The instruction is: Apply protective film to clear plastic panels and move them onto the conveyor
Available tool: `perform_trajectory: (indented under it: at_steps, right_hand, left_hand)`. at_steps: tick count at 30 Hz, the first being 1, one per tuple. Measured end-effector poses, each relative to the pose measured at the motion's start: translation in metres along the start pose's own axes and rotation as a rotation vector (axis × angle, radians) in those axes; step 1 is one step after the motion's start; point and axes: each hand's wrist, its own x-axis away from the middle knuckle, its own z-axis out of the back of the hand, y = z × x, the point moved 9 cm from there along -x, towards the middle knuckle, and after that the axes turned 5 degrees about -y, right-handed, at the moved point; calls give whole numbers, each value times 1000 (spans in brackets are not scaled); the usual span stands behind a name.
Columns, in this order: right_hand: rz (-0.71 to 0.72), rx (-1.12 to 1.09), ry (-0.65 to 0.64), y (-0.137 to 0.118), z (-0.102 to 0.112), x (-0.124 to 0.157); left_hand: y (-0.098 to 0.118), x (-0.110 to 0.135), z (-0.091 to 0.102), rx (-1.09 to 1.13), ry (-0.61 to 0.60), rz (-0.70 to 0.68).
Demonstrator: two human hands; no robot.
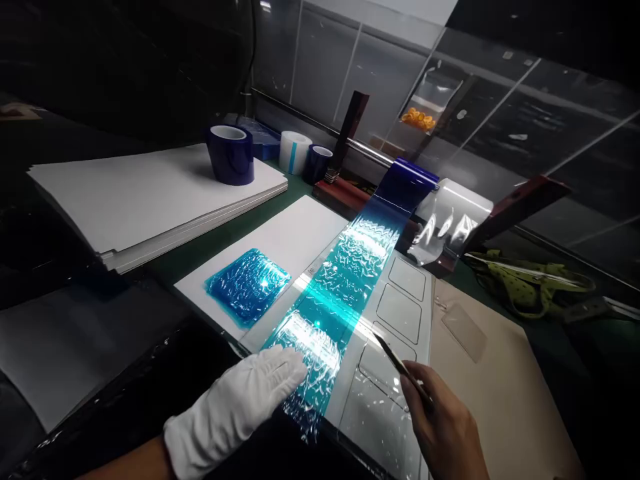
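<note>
- My white-gloved left hand (253, 387), grip open, lies on the translucent blue film strip (350, 267).
- My bare right hand (445, 417) grips a slim dark pointed tool (393, 357).
- The strip runs from a dark-blue film roll (416, 173).

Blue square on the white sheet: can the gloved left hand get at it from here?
Probably yes: the left hand is open at the near end of the blue film strip, close to the blue square, and nothing seems to stand between them.
</note>
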Motion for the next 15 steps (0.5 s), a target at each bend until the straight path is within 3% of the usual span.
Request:
perform_trajectory:
  at_steps: [5, 8, 12, 15]
  right_hand:
    - [126, 34, -41, -19, -20, 1]
    - [211, 103, -72, -39, -35, -4]
    - [282, 199, -81, -75, -44, -14]
    - [339, 231, -85, -106, -50, -23]
  left_hand:
    - [5, 29, -38, 95, -85, 85]
    - [6, 34, -45, 88, -102, 100]
    - [1, 22, -31, 211, -220, 89]
    - [-32, 8, -5, 236, -117, 298]
